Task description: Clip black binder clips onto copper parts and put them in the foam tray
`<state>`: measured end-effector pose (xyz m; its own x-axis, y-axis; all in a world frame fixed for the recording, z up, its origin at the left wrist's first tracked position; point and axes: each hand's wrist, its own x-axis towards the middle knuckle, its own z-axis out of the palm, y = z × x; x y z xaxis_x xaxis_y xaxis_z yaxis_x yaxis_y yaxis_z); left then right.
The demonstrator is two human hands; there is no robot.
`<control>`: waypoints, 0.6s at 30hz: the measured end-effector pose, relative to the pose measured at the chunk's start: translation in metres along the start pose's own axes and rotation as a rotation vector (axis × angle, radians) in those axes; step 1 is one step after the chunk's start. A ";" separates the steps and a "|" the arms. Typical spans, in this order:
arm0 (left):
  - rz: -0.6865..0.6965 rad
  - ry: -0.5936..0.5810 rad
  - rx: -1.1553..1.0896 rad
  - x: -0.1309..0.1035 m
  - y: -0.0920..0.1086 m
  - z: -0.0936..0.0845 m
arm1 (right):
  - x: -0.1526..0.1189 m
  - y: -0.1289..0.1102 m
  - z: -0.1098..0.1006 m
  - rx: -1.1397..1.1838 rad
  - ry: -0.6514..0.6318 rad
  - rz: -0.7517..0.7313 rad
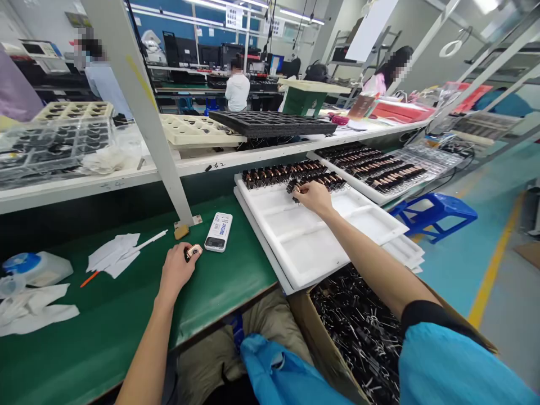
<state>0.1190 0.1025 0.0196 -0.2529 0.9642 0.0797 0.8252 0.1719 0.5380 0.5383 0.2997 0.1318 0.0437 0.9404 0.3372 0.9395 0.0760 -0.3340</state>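
Clutter is spread over the green table (105, 332): torn white paper scraps (113, 254) with a white pen-like stick (148, 243) lying among them, an orange pencil (89, 279), a blue-and-white tape dispenser (31, 268) at the far left edge, and a white handheld device (218, 232) with a small screen set just beside the foot of a slanted white frame post (139, 107). A shelf (84, 183) above the table is loaded with clear and beige moulded trays, and a black tray (270, 122) is stacked farther along. An open cardboard box (358, 332) full of dark metal clips is seen below the right forearm, and a blue stool (430, 212) stands on the floor beyond. Other people are seated at distant benches.

The left hand (177, 270) is rested on the table with its fingers curled around a small copper-coloured coil part (193, 251), which is gripped at the fingertips, close to the white handheld device. The right hand (313, 197) is stretched out over a white foam tray (312, 236); its fingers are pinched on one of the copper coil components (291, 175) that are lined up in rows along the far end of that tray. The near compartments of the tray lie bare under the wrist. The two hands are well apart.
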 end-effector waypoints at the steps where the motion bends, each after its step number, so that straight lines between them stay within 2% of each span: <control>1: -0.040 0.020 -0.074 -0.003 -0.001 -0.002 | 0.003 0.000 0.004 -0.031 -0.015 0.016; 4: -0.138 0.205 -0.334 -0.020 -0.002 -0.006 | 0.011 0.000 0.014 -0.098 -0.044 0.040; 6: -0.147 0.374 -0.497 -0.037 0.002 -0.010 | 0.015 0.000 0.020 -0.131 -0.039 0.028; 8: -0.119 0.469 -0.616 -0.056 0.011 -0.014 | 0.018 -0.001 0.026 -0.151 -0.039 0.018; 10: -0.089 0.461 -0.695 -0.073 0.021 -0.017 | 0.019 -0.006 0.029 -0.157 -0.057 0.022; 13: -0.102 0.370 -0.790 -0.092 0.032 -0.013 | 0.015 -0.009 0.023 -0.115 -0.050 0.022; 15: -0.137 0.349 -0.870 -0.099 0.035 -0.004 | 0.007 0.001 0.011 -0.039 0.071 -0.012; 18: -0.175 0.372 -0.953 -0.107 0.035 0.013 | -0.025 0.050 -0.014 0.081 0.382 -0.047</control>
<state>0.1809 0.0077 0.0192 -0.6047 0.7897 0.1032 0.0613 -0.0831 0.9947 0.5891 0.2752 0.1191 0.1394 0.7451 0.6522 0.9141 0.1563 -0.3740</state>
